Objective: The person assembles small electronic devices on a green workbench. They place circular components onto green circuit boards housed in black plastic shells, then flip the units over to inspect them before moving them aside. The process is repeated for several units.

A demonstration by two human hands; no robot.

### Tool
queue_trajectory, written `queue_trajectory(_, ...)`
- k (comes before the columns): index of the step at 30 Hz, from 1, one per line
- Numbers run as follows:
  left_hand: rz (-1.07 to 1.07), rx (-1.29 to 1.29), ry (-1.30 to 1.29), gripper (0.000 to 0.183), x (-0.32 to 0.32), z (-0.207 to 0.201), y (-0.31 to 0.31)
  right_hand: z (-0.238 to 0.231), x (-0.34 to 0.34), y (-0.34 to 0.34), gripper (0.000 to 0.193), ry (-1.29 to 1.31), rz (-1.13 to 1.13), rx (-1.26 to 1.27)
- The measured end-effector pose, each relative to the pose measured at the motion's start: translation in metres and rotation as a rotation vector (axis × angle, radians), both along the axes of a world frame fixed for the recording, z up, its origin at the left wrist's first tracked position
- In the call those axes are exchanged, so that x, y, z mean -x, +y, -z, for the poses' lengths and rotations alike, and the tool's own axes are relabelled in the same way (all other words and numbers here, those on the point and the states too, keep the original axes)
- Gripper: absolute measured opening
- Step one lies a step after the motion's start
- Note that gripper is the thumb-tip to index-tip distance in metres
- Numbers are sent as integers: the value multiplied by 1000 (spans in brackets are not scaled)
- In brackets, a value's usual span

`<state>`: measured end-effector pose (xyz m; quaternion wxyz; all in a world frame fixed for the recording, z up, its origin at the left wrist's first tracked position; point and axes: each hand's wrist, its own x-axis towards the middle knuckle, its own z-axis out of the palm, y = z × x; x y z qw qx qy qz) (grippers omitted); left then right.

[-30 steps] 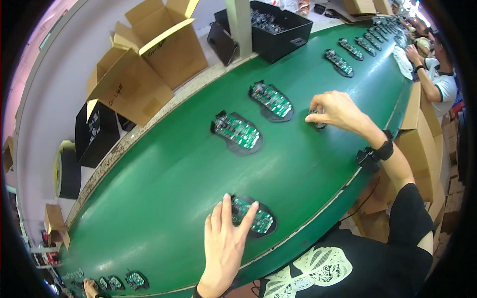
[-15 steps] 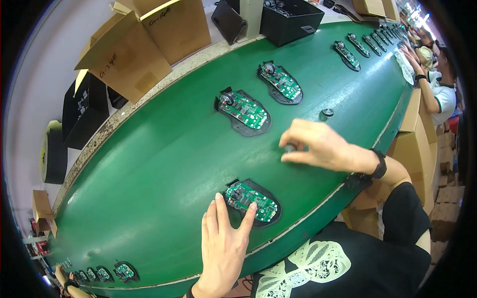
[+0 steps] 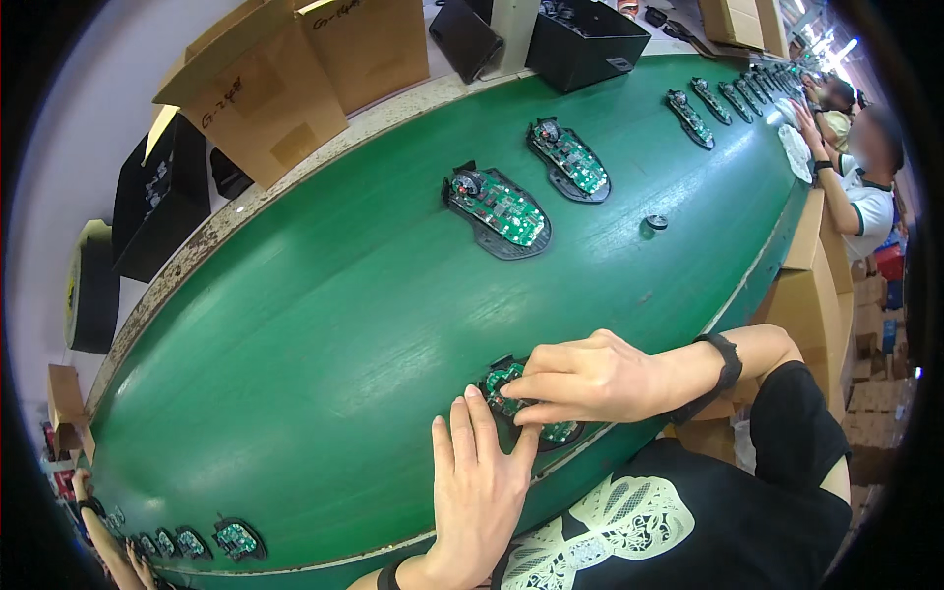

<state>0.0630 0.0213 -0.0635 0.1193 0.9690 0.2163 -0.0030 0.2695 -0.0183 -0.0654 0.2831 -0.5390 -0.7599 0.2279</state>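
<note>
A computer mouse base with a green circuit board (image 3: 504,377) lies on the green conveyor belt in front of me, partly covered by my hands. My left hand (image 3: 479,482) rests with fingers stretched out, its fingertips against the near left edge of the base. Over the board, my right hand (image 3: 600,379) is closed in a pinch near the upper end. The small dark scroll wheel it carried is hidden behind its fingers now. Another black scroll wheel (image 3: 657,223) lies loose on the belt, beyond my right hand. Two mouse bases (image 3: 501,211) with wheels fitted sit farther up.
More mouse bases line the belt at far right (image 3: 691,120) and lower left (image 3: 236,538). Cardboard boxes (image 3: 265,98) and black bins (image 3: 587,47) stand along the far edge. Another person's hand (image 3: 804,123) is at the right; another arm (image 3: 103,536) shows at lower left.
My right hand has come down and toward me, from above the bare belt onto the mouse base. My left hand and that base sit farther right in view.
</note>
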Motion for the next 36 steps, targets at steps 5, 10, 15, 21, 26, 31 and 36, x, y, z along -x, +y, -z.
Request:
queue_trajectory(5,-1,-31,-15,42,-2,3,1,2,8,4,26,-43,25,-83)
queue_trajectory(10,-7,-21,-29,43,-5,3,1,7,7,8,23,-70,52,-129)
queue_trajectory(15,8,-25,-28,42,-5,6,2,12,3,6,28,-84,33,-231)
queue_trajectory(21,6,-12,-38,41,-7,8,2,13,3,4,33,-201,26,-263)
queue_trajectory(26,35,-59,-63,34,-10,13,3,10,-3,-6,40,-336,-36,-202)
queue_trajectory(31,23,-39,-65,40,-13,17,0,5,-1,-4,47,-366,-69,-132)
queue_trajectory(36,56,-21,-72,40,-16,16,5,-12,-8,13,49,-367,-178,77)
